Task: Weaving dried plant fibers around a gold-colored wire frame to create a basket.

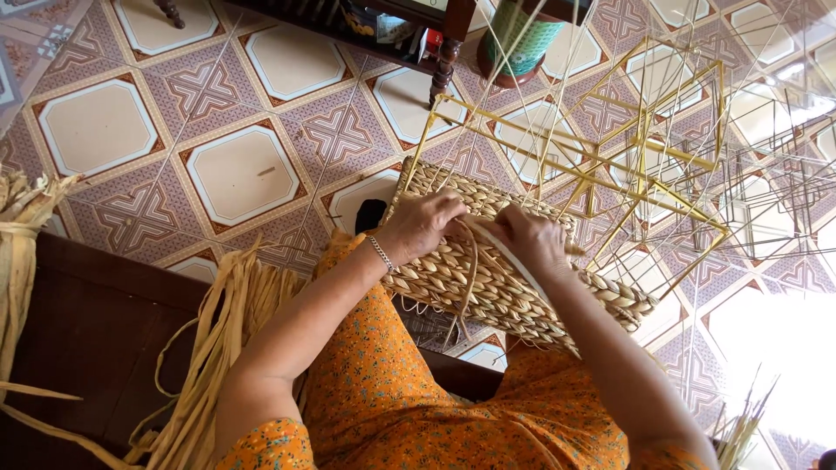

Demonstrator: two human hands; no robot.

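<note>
We see the tiled floor (244,174) under everything, with a dark wooden bench (96,339) at the lower left edge. The half-woven basket (514,287) rests tilted on the person's lap in the orange floral dress (392,383), its yellow wire frame (644,157) sticking out bare toward the top right. A bundle of loose dried strands (209,348) hangs over the bench's right edge, and more husk (22,226) sits at its left edge.

Risks, as we judge them: the basket lies on the lap with no firm base under it, so a hard pull could tip it off the knee toward the floor. The bare frame wires are thin and crowded, so a strand could snag or go around the wrong wire. Dry fibre could split if bent too sharply. The loose bundle could slide off the bench edge.

Left hand (418,226), with a silver bracelet (380,252) on the wrist, presses flat on the woven wall near its upper rim, fingers curled narrow on the weave. Right hand (531,239) sits just beside it, fingers closed around a pale flat strand (514,257) that runs under the palm and along the forearm. A thinner brown strand (472,278) loops down across the weave between the two hands. The fingertips are hidden behind the knuckles, so we cannot tell the exact pinch.
</note>
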